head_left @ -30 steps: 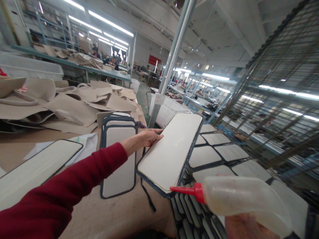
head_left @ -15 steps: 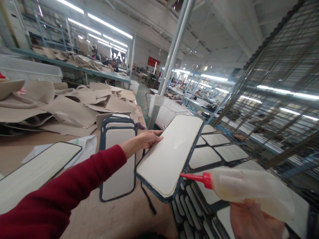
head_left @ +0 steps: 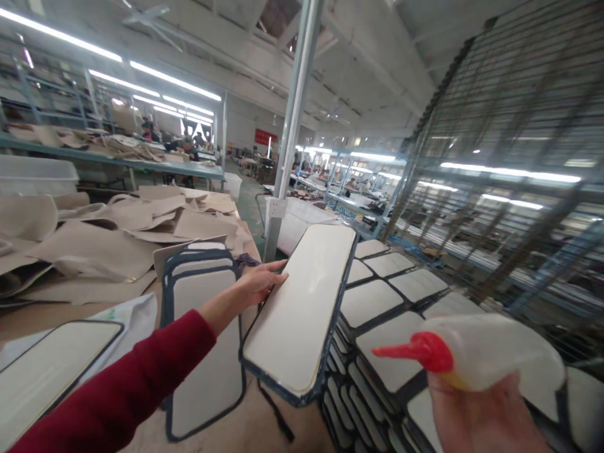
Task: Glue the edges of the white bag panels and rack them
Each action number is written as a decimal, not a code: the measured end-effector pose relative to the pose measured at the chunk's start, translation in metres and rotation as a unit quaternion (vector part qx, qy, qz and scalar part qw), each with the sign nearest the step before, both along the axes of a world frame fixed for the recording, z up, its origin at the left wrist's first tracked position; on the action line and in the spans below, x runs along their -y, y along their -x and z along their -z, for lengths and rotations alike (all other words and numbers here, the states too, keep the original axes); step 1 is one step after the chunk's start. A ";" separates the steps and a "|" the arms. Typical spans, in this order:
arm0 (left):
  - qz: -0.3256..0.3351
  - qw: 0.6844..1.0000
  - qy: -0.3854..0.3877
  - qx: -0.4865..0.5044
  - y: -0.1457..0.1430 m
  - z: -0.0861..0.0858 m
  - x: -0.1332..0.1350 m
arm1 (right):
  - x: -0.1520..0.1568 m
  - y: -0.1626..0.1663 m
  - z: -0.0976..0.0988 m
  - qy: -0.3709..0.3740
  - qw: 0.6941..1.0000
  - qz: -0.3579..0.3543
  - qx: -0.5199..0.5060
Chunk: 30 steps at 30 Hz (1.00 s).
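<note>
My left hand (head_left: 258, 283), in a red sleeve, grips the left edge of a white rounded panel with dark blue trim (head_left: 302, 308) and holds it tilted above the table's right edge. My right hand (head_left: 481, 415) at the lower right is wrapped around a translucent squeeze bottle (head_left: 495, 352) with a red nozzle (head_left: 418, 351). The nozzle points left and stands clear of the panel's near right corner. Below and to the right of the held panel lie rows of similar panels (head_left: 387, 302).
A stack of the same trimmed panels (head_left: 202, 327) lies on the brown table, with another panel (head_left: 51, 371) at the lower left. Beige cut pieces (head_left: 117, 233) are heaped at the back. A metal post (head_left: 292, 126) stands behind; a wire rack (head_left: 509, 157) fills the right.
The view has swung up and to the right. The bottle has lifted and drawn away from the panel's corner, its nozzle now to the right. My left hand still holds the panel.
</note>
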<state>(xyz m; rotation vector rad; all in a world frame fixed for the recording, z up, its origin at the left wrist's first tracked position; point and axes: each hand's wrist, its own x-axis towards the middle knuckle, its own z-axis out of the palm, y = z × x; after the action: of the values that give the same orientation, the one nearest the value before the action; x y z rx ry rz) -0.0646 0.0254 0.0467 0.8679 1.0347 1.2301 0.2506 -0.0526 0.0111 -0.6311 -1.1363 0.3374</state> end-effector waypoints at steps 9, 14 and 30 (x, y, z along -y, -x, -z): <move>0.063 0.996 -0.044 -0.049 0.005 0.015 0.041 | -0.022 -0.031 -0.076 -0.113 0.952 -0.103 -0.266; 0.109 0.986 -0.063 -0.112 0.018 0.031 0.060 | -0.021 -0.043 -0.070 -0.144 0.961 -0.104 -0.213; 0.079 0.989 -0.048 -0.118 0.013 0.018 0.099 | -0.011 -0.048 -0.059 -0.070 0.976 -0.142 -0.150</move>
<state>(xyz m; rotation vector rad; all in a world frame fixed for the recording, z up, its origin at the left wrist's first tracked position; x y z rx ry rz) -0.0772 -0.0740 0.0284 1.1696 1.0765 1.0674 0.2991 -0.0412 0.0701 -0.2798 -0.9482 0.5717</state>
